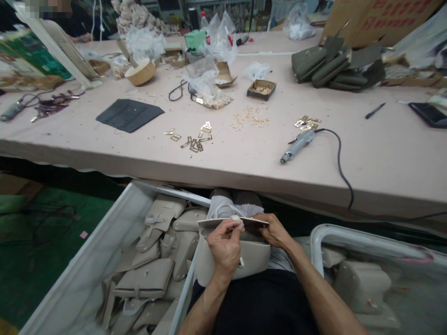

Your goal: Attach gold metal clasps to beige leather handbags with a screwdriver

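Note:
A light grey handbag (256, 256) rests on my lap with its flap (256, 223) lifted. My left hand (225, 242) is closed in a pinch at the middle of the flap's edge, on a small whitish piece (236, 217) whose kind I cannot make out. Around the flap's right end my right hand (274, 230) is closed, its fingertips partly hidden behind it. On the bag's front shows a small metal clasp (241, 262). Both hands are below the table's front edge, between two bins.
Left of me stands a white bin (115, 204) full of grey bags; another bin (316, 239) is at right. The table (244, 160) carries a corded electric screwdriver (297, 146), metal plates (196, 144), small screws (249, 118), a black sheet (129, 115) and dark bags (335, 65).

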{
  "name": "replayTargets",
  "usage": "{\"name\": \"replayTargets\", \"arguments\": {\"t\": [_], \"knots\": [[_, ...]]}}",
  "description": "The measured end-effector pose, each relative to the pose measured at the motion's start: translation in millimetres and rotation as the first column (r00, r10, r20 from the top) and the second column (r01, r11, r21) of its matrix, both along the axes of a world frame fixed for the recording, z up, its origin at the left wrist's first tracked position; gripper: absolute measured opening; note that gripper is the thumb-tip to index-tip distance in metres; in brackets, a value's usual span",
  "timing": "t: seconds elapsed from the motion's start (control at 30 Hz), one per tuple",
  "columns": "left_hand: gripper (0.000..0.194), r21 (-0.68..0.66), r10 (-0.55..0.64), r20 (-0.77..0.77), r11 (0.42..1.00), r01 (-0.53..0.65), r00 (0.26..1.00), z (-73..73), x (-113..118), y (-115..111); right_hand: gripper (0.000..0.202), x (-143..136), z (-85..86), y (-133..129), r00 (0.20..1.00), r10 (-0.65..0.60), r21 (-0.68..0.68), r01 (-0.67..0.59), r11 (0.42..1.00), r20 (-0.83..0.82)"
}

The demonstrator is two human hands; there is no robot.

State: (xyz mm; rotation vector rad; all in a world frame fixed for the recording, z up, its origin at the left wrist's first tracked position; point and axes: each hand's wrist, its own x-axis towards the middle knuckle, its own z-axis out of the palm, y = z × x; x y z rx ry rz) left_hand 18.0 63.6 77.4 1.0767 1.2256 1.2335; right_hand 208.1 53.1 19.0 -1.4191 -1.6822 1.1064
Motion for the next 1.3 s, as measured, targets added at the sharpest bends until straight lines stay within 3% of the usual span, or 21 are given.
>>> {"name": "replayTargets", "arguments": {"t": [0.27,0.43,0.63,0.8,0.9,1.0,1.07,1.2,1.27,1.3], "knots": [[0.031,-0.126,-0.026,0.026,0.992,0.029,0.999,-6.8,-3.5,7.5,0.018,2.1,-13.6,-1.5,0.999,-0.032,-0.011,0.032,0.999,0.016],[0.033,-0.140,-0.037,0.044,0.989,0.043,0.998,-8.2,-2.9,11.4,0.023,2.9,-12.8,-1.9,0.998,-0.032,0.004,0.032,0.999,0.045],[0.032,-0.174,-0.015,0.062,0.984,0.026,0.998,2.0,-1.0,17.1,0.021,1.8,-9.2,-3.3,0.997,-0.032,0.063,0.027,0.998,0.072],[0.026,-0.133,-0.061,-0.050,0.990,0.054,0.997,16.0,-0.8,25.9,0.016,0.9,-4.2,-5.6,0.994,-0.024,0.088,0.014,0.996,0.109],[0.020,0.020,-0.065,-0.304,0.997,0.074,0.951,31.4,-8.8,35.5,0.016,1.2,-1.6,-7.9,0.993,-0.033,0.098,0.022,0.995,0.113],[0.019,0.187,0.049,-0.523,0.981,0.058,0.851,51.1,-20.9,52.4,0.018,1.5,-0.4,-11.0,0.994,-0.018,0.100,0.008,0.995,0.105],[0.019,0.198,0.050,-0.528,0.978,0.066,0.848,63.4,-25.0,66.6,0.020,1.4,-0.4,-12.7,0.995,-0.017,0.095,0.008,0.995,0.097],[0.026,0.125,-0.211,-0.385,0.953,0.278,0.898,79.9,-17.4,86.0,0.025,0.4,0.2,-15.2,0.997,-0.023,0.082,0.016,0.997,0.078],[0.034,0.127,-0.227,-0.477,0.938,0.322,0.849,83.6,-12.0,83.6,0.023,-1.4,1.2,-17.6,0.997,-0.047,0.102,0.041,0.994,0.063],[0.036,0.131,-0.177,-0.562,0.946,0.297,0.808,83.1,-10.9,79.4,0.021,-2.6,0.7,-18.8,0.997,-0.057,0.116,0.050,0.992,0.053]]}}
